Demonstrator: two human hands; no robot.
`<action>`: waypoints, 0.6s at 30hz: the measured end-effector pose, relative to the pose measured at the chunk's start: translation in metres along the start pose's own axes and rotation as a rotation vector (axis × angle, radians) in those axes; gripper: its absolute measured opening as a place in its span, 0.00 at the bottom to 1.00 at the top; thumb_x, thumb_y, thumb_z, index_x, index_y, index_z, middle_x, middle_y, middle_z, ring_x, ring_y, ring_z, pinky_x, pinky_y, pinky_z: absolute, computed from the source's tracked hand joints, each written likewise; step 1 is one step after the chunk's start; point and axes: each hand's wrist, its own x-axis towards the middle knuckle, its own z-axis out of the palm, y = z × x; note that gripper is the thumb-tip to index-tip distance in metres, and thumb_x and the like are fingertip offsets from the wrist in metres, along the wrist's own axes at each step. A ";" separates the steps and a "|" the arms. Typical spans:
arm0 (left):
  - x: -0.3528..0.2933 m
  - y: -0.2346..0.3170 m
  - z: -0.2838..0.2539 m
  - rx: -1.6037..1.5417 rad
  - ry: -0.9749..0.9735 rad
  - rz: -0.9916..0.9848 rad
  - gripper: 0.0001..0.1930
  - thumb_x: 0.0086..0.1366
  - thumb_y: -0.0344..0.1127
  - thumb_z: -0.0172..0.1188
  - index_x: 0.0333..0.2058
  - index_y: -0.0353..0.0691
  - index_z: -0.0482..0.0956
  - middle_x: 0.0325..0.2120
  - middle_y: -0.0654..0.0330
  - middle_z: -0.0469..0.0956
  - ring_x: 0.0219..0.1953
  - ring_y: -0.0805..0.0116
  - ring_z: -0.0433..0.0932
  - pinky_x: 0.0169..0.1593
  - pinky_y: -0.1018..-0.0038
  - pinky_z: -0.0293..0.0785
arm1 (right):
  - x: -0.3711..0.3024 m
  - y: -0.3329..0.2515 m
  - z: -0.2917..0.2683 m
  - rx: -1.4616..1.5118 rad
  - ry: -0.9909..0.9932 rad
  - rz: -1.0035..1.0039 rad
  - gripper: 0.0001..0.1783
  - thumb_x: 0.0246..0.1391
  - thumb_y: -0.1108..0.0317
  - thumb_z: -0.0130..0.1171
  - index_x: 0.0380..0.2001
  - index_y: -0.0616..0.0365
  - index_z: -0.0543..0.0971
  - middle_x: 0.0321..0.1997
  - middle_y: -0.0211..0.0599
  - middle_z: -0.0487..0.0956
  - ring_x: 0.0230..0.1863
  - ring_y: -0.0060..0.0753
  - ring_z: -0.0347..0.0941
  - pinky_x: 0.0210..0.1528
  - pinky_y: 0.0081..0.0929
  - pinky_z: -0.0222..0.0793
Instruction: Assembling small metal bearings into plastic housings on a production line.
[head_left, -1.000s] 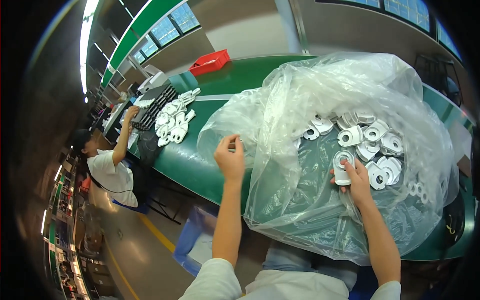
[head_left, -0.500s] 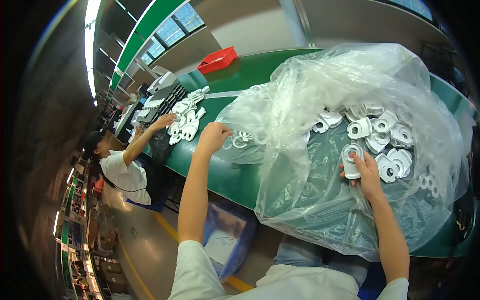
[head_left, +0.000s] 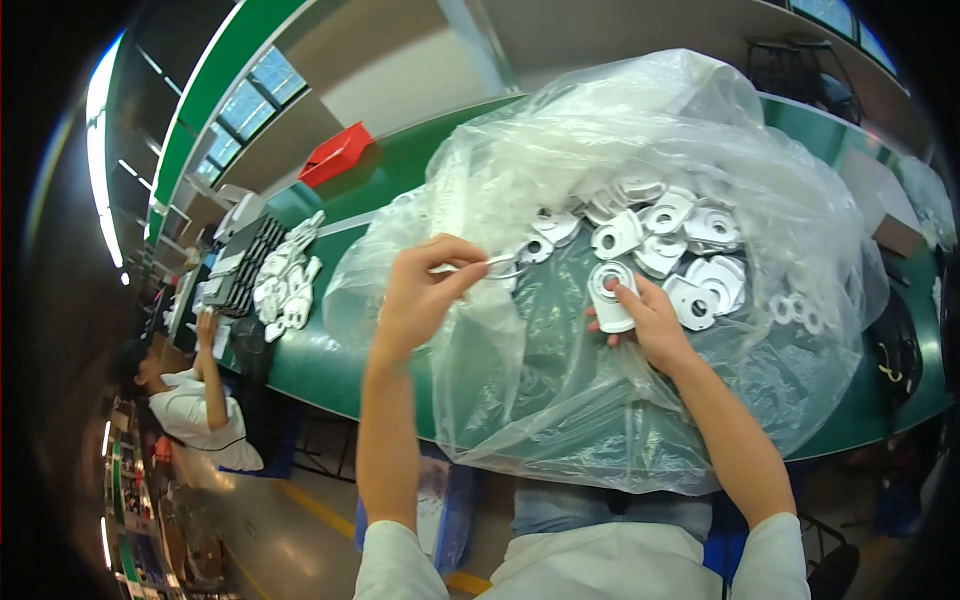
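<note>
Here, left to right:
Co-worker: a person in a white shirt (head_left: 195, 415) at the far left edge of the green table (head_left: 330, 350), one arm raised to the table top
Dark tray: one black ribbed tray (head_left: 243, 262) on the table beside that person, flat, long side running away from the camera
Loose parts: a small heap of white plastic parts (head_left: 285, 280) just right of the tray, too many and too small to count
Red bin: one red box-shaped bin (head_left: 335, 155) at the table's far edge, tilted, well apart from the rest
Left hand: left hand (head_left: 425, 290) raised at the bag's left flank, thumb and forefinger pressed together, pinching a thin white part (head_left: 490, 265) along with a fold of film; other fingers curled in
Bag: one large clear plastic bag (head_left: 620, 400), crumpled, covering most of the table's middle and hanging over its near edge
Parts in bag: roughly a dozen white ring-holed plates (head_left: 680, 235) clustered in the upper middle, seen through the film; exact count cannot be told
Right hand: right hand (head_left: 650, 320) lying on the bag, fingers loosely closed round one white ring-holed plate (head_left: 608, 295), thumb against its lower edge
Small rings: three or so small white rings (head_left: 800, 310) right of the cluster, inside the bag
</note>
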 end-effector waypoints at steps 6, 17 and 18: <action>0.026 -0.047 0.108 -0.633 0.043 -0.284 0.10 0.58 0.27 0.60 0.37 0.26 0.76 0.27 0.54 0.79 0.26 0.69 0.79 0.31 0.76 0.78 | 0.002 -0.001 -0.006 0.172 0.017 0.061 0.19 0.65 0.56 0.38 0.47 0.60 0.67 0.42 0.47 0.77 0.37 0.41 0.78 0.32 0.27 0.76; 0.015 -0.054 0.135 -0.577 0.062 -0.332 0.11 0.57 0.26 0.60 0.37 0.25 0.74 0.26 0.53 0.79 0.25 0.70 0.79 0.27 0.78 0.77 | 0.002 0.000 -0.007 0.225 0.014 0.039 0.18 0.65 0.58 0.39 0.47 0.63 0.68 0.40 0.44 0.76 0.35 0.34 0.78 0.34 0.29 0.78; 0.015 -0.054 0.134 -0.556 0.058 -0.324 0.11 0.57 0.26 0.60 0.37 0.25 0.74 0.26 0.53 0.79 0.24 0.71 0.79 0.27 0.78 0.77 | 0.002 -0.002 -0.005 0.147 0.024 0.022 0.16 0.64 0.62 0.41 0.47 0.63 0.67 0.40 0.44 0.76 0.36 0.33 0.78 0.34 0.28 0.78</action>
